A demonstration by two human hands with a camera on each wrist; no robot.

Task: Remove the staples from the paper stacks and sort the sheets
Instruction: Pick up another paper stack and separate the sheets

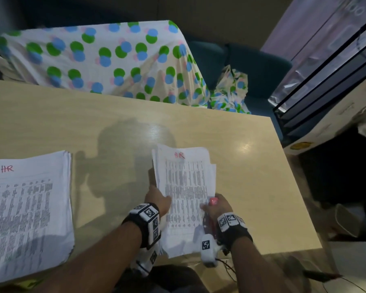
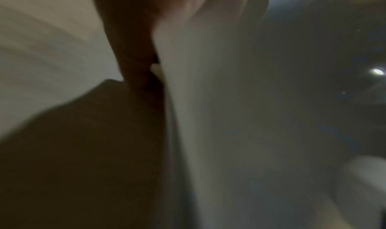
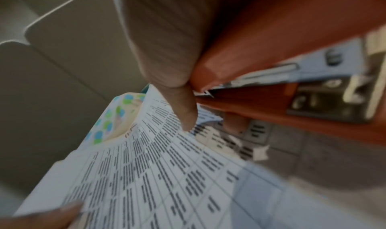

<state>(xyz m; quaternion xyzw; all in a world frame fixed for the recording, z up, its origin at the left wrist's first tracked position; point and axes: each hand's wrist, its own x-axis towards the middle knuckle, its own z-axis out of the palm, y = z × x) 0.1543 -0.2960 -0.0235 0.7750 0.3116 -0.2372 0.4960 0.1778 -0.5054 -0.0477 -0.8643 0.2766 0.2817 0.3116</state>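
Note:
A bundle of printed sheets [image 1: 184,187] marked "HR" in red is lifted off the table [image 1: 114,127], held between both hands. My left hand [image 1: 160,197] grips its left edge, thumb on top and fingers underneath. My right hand [image 1: 215,205] holds a red stapler [image 1: 212,201] against the bundle's right edge. In the right wrist view my thumb [image 3: 167,50] presses on the red stapler [image 3: 282,34] above the sheets [image 3: 167,174]. The left wrist view is blurred, showing only a finger [image 2: 135,50] beside the paper [image 2: 208,100]. A thicker stack of sheets [image 1: 28,208], also marked "HR", lies flat at the table's left.
A cloth with green and blue spots [image 1: 97,58] covers something behind the table. A blue sofa [image 1: 258,68] stands at the back right. A large pale box [image 1: 330,115] stands just past the table's right edge, which runs close to my right arm.

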